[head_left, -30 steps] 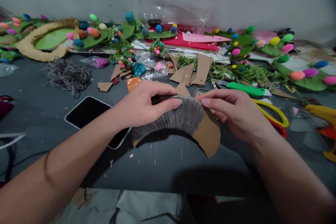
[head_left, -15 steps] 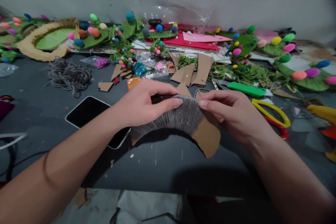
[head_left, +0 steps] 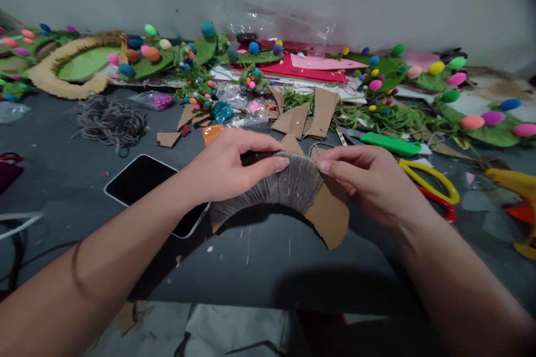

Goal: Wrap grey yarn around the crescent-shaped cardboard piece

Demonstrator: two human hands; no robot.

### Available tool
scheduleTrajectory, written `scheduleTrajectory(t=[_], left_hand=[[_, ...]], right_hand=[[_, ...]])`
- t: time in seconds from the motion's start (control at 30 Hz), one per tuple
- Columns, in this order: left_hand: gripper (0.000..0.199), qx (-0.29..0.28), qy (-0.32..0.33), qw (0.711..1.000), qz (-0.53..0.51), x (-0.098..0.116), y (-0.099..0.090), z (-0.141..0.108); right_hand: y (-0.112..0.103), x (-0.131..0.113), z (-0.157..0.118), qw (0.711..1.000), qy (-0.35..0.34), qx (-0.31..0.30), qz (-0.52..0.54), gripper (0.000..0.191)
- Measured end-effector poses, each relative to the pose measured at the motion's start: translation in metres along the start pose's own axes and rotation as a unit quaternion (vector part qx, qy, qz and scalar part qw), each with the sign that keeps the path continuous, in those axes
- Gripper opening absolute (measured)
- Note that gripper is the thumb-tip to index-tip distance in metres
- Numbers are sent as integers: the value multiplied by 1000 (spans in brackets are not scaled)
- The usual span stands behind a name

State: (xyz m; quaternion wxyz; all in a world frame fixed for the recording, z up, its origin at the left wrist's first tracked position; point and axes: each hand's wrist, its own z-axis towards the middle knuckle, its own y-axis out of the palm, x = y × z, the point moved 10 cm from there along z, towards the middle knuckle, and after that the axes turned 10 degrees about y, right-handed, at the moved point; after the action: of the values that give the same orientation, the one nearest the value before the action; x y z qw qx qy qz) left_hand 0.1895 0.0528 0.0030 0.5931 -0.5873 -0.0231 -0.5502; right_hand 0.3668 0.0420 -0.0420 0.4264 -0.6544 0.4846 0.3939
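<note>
A curved cardboard piece [head_left: 329, 215] is wrapped over most of its length in grey yarn [head_left: 288, 187]; its right end is bare brown card. My left hand [head_left: 234, 167] grips its upper edge, thumb on the wrapped front and fingers behind. At the right end of the wrapping, my right hand [head_left: 364, 175] pinches the grey yarn strand against the top edge. A short loop of that strand shows just behind the fingertips. The far fingers of both hands are partly hidden. Under my left forearm lies a phone [head_left: 140, 178] with a dark screen.
A heap of grey yarn [head_left: 111, 120] lies at left. Cardboard scraps [head_left: 322, 111] and green felt leaves with coloured balls line the back by the wall. To the right are a green-handled cutter [head_left: 391, 144], scissors with yellow and red handles [head_left: 433, 181] and a yellow glue gun [head_left: 511, 181].
Almost nothing differs. The view has shifted slightly, and both hands keep the same hold on the wrapped cardboard piece.
</note>
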Motion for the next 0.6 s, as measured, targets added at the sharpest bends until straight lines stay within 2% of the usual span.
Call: scheduleTrajectory(t=[0.17,0.33,0.47,0.6], left_hand=[[21,5,-5,1000,1,-2,-1,1],[22,20,-31,999,-15,-8,-6,0],[22,13,-31,999,-15,-8,-5,2],[22,14,-28,999,-34,-8,-3,1]], right_hand=[[1,2,2,1000,14,-14,24,18],[-7,11,5,998,40,-16,54,20],[-8,5,2,1000,8,-14,-15,22],[-4,-1,-1,1000,-18,-17,-14,17]])
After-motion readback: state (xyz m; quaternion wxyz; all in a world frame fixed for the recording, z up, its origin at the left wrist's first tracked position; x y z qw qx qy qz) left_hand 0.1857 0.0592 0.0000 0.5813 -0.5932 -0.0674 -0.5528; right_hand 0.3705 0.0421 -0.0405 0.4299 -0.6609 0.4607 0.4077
